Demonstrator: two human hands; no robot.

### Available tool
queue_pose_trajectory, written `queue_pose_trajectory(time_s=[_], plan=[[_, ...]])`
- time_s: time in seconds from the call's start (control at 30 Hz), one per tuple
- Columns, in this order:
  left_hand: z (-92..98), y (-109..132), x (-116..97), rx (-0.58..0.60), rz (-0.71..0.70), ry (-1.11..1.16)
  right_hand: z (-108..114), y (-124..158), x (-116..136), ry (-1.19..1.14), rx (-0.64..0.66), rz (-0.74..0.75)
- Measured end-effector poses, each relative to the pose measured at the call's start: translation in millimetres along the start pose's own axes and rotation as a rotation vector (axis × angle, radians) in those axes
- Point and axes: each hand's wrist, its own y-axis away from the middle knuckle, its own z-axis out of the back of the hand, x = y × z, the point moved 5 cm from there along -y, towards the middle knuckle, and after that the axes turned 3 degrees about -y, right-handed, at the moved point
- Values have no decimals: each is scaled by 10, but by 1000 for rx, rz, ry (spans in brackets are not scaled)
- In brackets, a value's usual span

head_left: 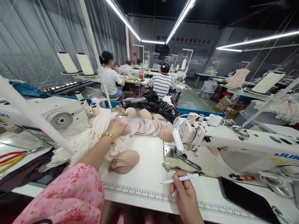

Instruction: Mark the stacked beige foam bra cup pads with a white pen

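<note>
My right hand (185, 194) holds a white pen (182, 178) between thumb and fingers, its dark tip pointing left just above the table. My left hand (116, 127) reaches forward to the left, at the edge of the cream lace fabric (86, 138) and beside beige bra cups (149, 128) laid in an overlapping row. Its fingers are mostly hidden, so I cannot tell whether they grip anything. A small fanned stack of beige cups (125, 161) lies on the white table (147, 161) closer to me. More cups (130, 112) sit behind the row.
A sewing machine (243, 140) stands at right, another (46, 113) at left. A printed ruler (140, 193) runs along the front edge. A black phone (245, 197) lies front right; red and yellow-handled tools (14, 158) lie far left. A black plastic bag (161, 105) is behind. Two people sit ahead.
</note>
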Motion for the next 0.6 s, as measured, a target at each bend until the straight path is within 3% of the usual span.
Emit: queue_pose_trajectory(time_s=[0.07, 0.2, 0.27, 0.4, 0.5, 0.6], plan=[[33, 244, -26, 100, -106, -131, 22, -16, -21, 14, 7, 7], [31, 953, -18, 501, -294, -335, 37, -37, -30, 144, 16, 21], [11, 1265, -7, 606, -357, -434, -14, -28, -12, 231, 71, 33], [-187, 1642, -86, 632, -469, -576, -221, 59, 41, 357, 134, 71], [-487, 1829, -116, 639, -511, -610, -456, 137, 85, 410, 135, 239], [-810, 1969, -11, 621, -540, -588, -640, 145, 58, 408, 75, 366]])
